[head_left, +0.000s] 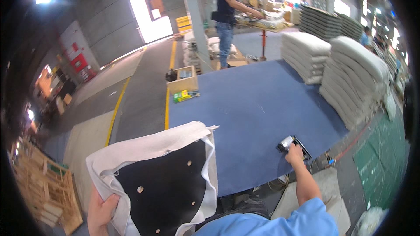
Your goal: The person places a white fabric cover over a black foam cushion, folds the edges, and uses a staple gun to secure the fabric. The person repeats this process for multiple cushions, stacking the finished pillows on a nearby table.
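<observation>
Padded panel: a dark board [164,188] with small round holes, its edges wrapped in pale fabric [151,144]. Seen at the lower left of the view, dark face up, in front of the blue-topped table [253,105] and overlapping its near left corner. Whether any weight is borne by the table or the lap cannot be told.

Left hand [101,209]: the panel is held at its left edge, thumb laid over the loose fabric and fingers hidden beneath. Right hand [295,154]: fingers closed about a silver-and-black hand tool [286,143], over the right part of the tabletop; whether the tool is lifted or resting cannot be told. Panel and tool are well apart.

Handling, as judged: the board seems stiff and flat, light enough to be carried one-handed, though awkwardly broad. The cover looks soft and slack, thick along the far edge and rippled on the right; slipping or bunching is likely if only cloth is pinched. Fragility is not suspected. A hold is best taken through the fabric onto the board's rim, at mid-side, or at two opposite edges for steadiness. The tool appears compact, hard and rather dense; its handle is the place to be gripped.

Stacked pale cushions [354,78] are noted at the table's far right.
</observation>
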Demonstrator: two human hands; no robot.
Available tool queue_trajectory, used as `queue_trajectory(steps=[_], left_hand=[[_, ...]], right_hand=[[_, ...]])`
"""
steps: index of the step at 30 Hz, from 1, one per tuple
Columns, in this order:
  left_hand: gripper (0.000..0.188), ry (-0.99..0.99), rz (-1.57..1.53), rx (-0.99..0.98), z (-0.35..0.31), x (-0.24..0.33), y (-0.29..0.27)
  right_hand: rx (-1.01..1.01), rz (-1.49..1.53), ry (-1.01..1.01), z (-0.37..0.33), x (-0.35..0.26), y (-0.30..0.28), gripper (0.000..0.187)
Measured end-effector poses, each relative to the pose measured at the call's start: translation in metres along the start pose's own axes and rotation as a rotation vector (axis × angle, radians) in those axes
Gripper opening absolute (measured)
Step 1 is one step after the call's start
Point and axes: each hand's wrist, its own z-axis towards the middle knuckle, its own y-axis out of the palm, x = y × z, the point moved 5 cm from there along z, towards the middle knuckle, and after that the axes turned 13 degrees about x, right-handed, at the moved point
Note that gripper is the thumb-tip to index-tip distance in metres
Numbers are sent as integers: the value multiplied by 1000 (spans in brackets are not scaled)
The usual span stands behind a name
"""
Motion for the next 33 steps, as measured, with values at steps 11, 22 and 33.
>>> queue_trajectory(steps=[11,22,33], left_hand=[[92,140,113,-53,4,34,27],[93,126,373,-64,19,63,51],[97,161,375,-105,32,71,71]], right_hand=[[-327,1091,63,-17,-67,-30,49],[-593,1523,-969,-188,-284,-308,80],[-302,1364,-1371,-212,-355,-301,78]])
